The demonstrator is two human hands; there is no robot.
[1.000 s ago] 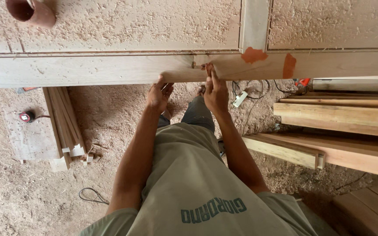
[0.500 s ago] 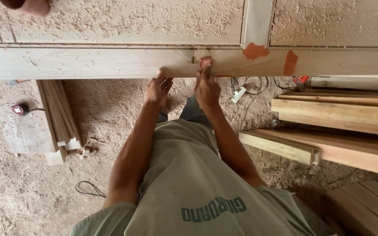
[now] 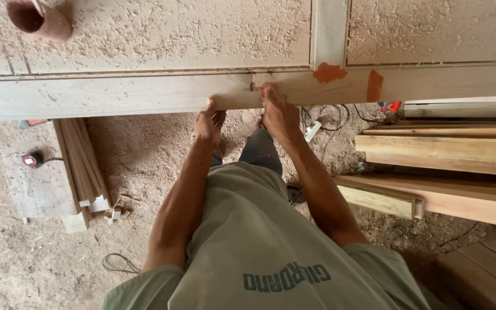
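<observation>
At the far left a reddish-brown cup [image 3: 40, 18] stands on a sawdust-covered wooden door panel [image 3: 144, 40] that spans the far side of the scene. Below it on the sawdust floor lie a small red and black device [image 3: 30, 160] on a grey board [image 3: 41, 183], and just to the right a bundle of thin wooden slats [image 3: 81, 163]. The left hand [image 3: 209, 123] grips the near edge of the panel's bottom rail from below, fingers curled together around the left end of a darker wooden strip [image 3: 237, 101] that lies along that edge. The right hand [image 3: 279, 115] is just to the right, fingers pressed together and pointing up, the fingertips [image 3: 266, 90] touching the rail face beside a small dark spot at the strip's right end; whether they pinch anything I cannot tell. Orange filler patches [image 3: 329, 73] mark the rail further right. On the right, stacked timber planks [image 3: 440, 152] rest near the floor, with cables [image 3: 325, 117] behind the right wrist.
</observation>
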